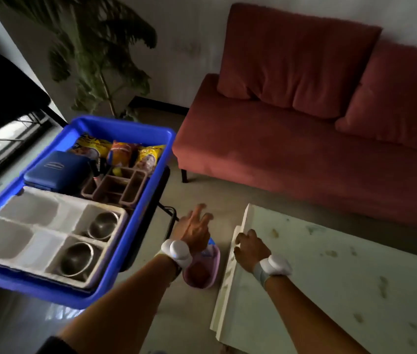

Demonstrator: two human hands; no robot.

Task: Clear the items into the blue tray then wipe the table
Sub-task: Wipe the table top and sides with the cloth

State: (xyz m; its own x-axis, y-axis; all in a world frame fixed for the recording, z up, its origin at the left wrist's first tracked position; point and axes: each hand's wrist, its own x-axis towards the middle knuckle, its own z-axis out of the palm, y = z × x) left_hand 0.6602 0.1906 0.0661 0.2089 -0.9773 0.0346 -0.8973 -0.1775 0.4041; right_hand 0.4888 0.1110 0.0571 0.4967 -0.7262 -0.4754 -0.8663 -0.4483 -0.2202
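The blue tray sits on a dark cart at the left. It holds a white divided tray with two steel bowls, a blue box, a brown organiser and snack packets. The white table at the right carries no items, only scattered stains. My left hand hovers between tray and table with its fingers spread, holding nothing. My right hand curls its fingers over the table's left edge.
A small pink bin stands on the floor under my left wrist, between the cart and the table. A red sofa runs behind the table. A potted plant stands behind the blue tray.
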